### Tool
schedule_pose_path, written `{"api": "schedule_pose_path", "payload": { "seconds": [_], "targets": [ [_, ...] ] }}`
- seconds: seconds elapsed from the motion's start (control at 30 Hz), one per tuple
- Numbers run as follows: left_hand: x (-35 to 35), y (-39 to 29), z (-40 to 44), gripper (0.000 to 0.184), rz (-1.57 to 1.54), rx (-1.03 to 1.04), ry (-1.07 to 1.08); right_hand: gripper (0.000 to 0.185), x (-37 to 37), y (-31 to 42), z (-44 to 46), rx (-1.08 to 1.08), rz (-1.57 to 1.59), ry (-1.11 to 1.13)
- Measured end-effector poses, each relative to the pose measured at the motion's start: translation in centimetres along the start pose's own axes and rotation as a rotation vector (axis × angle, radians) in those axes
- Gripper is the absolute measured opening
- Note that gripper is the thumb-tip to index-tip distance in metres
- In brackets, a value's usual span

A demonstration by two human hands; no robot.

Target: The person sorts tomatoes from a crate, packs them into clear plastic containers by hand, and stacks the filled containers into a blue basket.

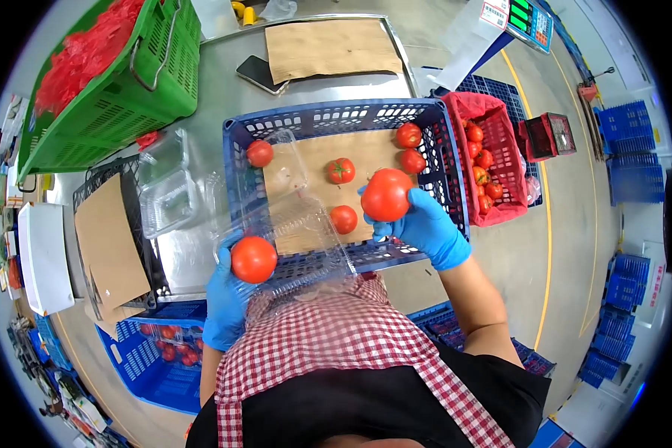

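Observation:
My right hand (pixel 429 228), in a blue glove, holds up a large red tomato (pixel 387 195) over the right part of a dark blue crate (pixel 458 157). At the crate's near left corner, my left hand (pixel 222 302), gloved too, is closed around a clear plastic clamshell box (pixel 306 231) that stands open. One tomato (pixel 254 260) sits at the box's left end, beside my left fingers. Several more tomatoes (pixel 341 170) lie on the brown cardboard (pixel 317 153) lining the crate. My left fingers are partly hidden by the box and tomato.
A green basket (pixel 119 104) with red bags is at the back left. Clear boxes (pixel 168 201) and a cardboard-topped crate (pixel 112 246) are left. A red basket (pixel 500 142) of tomatoes is right. A phone (pixel 260 73) and a scale (pixel 526 22) are farther back.

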State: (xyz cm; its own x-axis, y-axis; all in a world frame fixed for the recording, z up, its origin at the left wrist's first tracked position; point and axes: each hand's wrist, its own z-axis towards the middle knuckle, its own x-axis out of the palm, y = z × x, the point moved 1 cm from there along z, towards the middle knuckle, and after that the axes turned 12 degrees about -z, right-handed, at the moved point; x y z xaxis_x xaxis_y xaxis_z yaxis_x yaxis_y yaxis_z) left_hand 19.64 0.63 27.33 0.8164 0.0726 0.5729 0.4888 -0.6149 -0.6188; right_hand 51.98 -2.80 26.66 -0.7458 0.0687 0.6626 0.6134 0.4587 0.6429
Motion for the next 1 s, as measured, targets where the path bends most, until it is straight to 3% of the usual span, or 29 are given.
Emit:
{"api": "schedule_pose_path", "payload": {
  "seconds": [0.07, 0.17, 0.27, 0.3, 0.4, 0.5, 0.6, 0.8, 0.83, 0.93, 1.0],
  "targets": [
    [-0.1, 0.1, 0.0, 0.039, -0.047, -0.012, -0.001, 0.067, 0.0, -0.4, 0.4, 0.085, 0.146, 0.03],
    [-0.7, 0.4, 0.4, 0.041, -0.075, -0.005, 0.019, 0.055, 2.3, 0.2, 0.6, 0.045, -0.101, -0.003],
    [-1.7, 0.9, 1.0, 0.042, -0.004, 0.019, 0.023, 0.063, 6.8, 1.8, 1.0, -0.151, -1.04, 0.038],
    [-1.7, 0.8, 1.0, 0.042, 0.055, 0.023, 0.025, 0.079, 8.9, 2.4, 1.1, -0.1, -1.177, 0.007],
    [-1.3, 0.5, 0.8, 0.042, 0.134, 0.012, 0.02, 0.065, 10.1, 1.1, 2.4, -0.385, -1.712, 0.032],
    [-1.0, 1.3, 0.6, 0.043, 0.009, -0.1, -0.002, 0.057, 10.8, 0.1, 3.1, -0.518, -1.921, 0.217],
    [-1.8, 1.4, -0.4, 0.043, -0.064, -0.123, -0.023, 0.056, 10.5, -2.8, 3.7, -0.631, -1.887, 0.355],
    [-2.9, 1.1, -0.9, 0.038, 0.072, 0.051, -0.085, 0.06, 12.0, -4.6, 4.6, -0.933, -1.968, -0.002],
    [-2.5, 0.7, -1.0, 0.037, -0.109, 0.003, -0.151, 0.057, 11.9, -4.3, 5.0, -1.014, -1.89, 0.0],
    [-2.7, 1.1, -1.2, 0.041, 0.068, 0.027, -0.148, 0.05, 10.7, -1.5, 4.4, -1.001, -1.545, -0.06],
    [-1.3, 0.2, -1.4, 0.05, 0.126, 0.034, -0.207, 0.045, 7.5, 1.0, 4.8, -0.91, -1.619, -0.369]
  ]
}}
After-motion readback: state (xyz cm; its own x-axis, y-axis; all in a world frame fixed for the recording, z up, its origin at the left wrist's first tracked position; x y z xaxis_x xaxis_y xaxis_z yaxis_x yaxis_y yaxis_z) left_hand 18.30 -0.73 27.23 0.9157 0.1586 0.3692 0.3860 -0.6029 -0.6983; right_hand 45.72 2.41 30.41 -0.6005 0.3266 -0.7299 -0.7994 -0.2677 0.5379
